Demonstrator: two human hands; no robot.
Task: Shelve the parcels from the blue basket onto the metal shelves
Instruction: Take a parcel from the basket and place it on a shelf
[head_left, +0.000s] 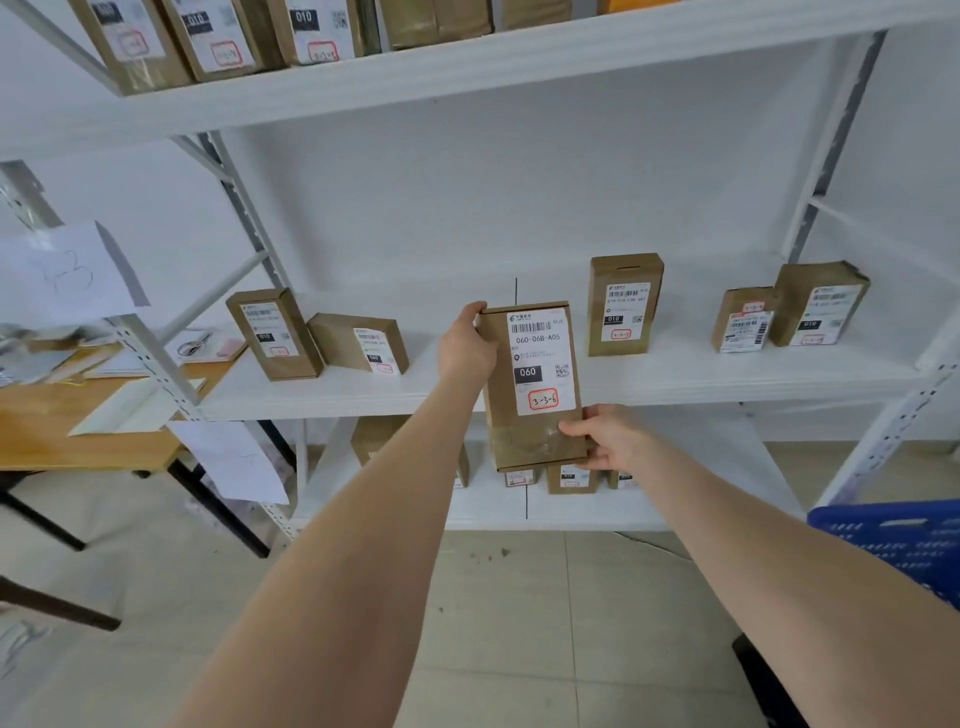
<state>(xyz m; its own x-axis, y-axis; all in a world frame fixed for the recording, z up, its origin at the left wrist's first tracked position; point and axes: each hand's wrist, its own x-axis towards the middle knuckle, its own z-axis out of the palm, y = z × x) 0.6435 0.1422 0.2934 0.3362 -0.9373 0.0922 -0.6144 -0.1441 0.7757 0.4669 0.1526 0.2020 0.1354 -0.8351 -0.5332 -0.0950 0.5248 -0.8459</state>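
A tall brown cardboard parcel (530, 384) with a white label marked 060 and a red 3-3-6 is held upright in front of the middle white metal shelf (675, 382). My left hand (465, 345) grips its upper left corner. My right hand (608, 436) holds its lower right edge, thumb on the front. The parcel's bottom hangs below the shelf's front edge. A corner of the blue basket (898, 540) shows at the right edge.
Several labelled parcels stand on the middle shelf: two at the left (275, 332), one right of centre (623, 304), two at the far right (815, 304). More sit on the top shelf (218, 41) and lower shelf (571, 478). A wooden desk (78, 431) with papers stands to the left.
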